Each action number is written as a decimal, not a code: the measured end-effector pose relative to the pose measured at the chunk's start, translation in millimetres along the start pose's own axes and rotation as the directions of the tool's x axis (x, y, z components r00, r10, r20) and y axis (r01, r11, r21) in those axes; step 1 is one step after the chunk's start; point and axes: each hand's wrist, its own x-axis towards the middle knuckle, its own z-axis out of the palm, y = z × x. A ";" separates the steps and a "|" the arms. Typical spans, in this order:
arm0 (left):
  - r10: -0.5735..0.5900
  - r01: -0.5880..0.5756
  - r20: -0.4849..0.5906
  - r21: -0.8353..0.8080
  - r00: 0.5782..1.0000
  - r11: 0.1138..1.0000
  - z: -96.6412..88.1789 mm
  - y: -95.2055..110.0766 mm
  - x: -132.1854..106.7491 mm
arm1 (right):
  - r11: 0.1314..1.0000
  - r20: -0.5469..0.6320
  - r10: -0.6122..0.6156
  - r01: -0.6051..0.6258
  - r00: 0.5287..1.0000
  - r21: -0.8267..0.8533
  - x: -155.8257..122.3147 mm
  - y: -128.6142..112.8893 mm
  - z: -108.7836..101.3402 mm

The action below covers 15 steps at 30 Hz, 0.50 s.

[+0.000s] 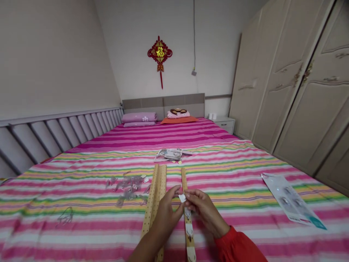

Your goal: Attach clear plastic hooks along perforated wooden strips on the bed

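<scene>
A small white square piece point(181, 198), perhaps a stick-on hook, is pinched between the fingertips of my left hand point(168, 208) and my right hand point(204, 208). Both hands are closed around it, over a narrow wooden strip point(184, 178). Along the near part of this strip sit several white-backed hooks point(189, 229), one behind another. Left of it, partly under my left forearm, lies a wider wooden piece point(155, 191) with rows of small holes. My fingers hide part of the white piece.
Clear hooks point(132, 187) lie scattered on the striped sheet point(89, 218) to the left, with a thin wire-like loop point(65, 216) nearer. Plastic packaging point(171, 154) lies farther back. A hook blister pack point(293, 200) is at right. Pillows point(140, 118) stand by the headboard.
</scene>
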 end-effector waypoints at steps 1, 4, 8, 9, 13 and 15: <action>0.017 -0.018 0.025 0.029 1.000 0.999 3.7 -2.7 -0.2 | 1.000 -0.014 -0.014 0.013 1.000 -0.016 0.7 -0.7 -3.6; 0.025 -0.039 0.113 0.127 0.993 0.991 11.0 -8.6 3.0 | 0.995 -0.008 -0.060 0.060 0.998 -0.085 2.2 -2.9 -14.2; -0.068 0.057 0.154 0.071 0.986 0.996 17.6 -14.3 14.7 | 0.987 0.002 -0.097 0.096 0.995 -0.132 3.9 -3.2 -22.0; -0.088 0.085 0.134 0.028 0.987 0.996 19.1 -15.8 18.2 | 0.988 -0.016 -0.099 0.096 0.995 -0.122 4.8 -2.6 -22.4; -0.208 0.210 0.030 -0.111 0.978 0.971 23.0 -23.4 30.4 | 0.995 -0.085 -0.086 0.081 0.993 -0.064 9.9 0.5 -21.6; -0.292 0.290 0.004 -0.150 0.956 0.945 23.1 -28.6 34.4 | 0.995 -0.085 -0.075 0.069 0.994 -0.068 12.8 2.2 -21.6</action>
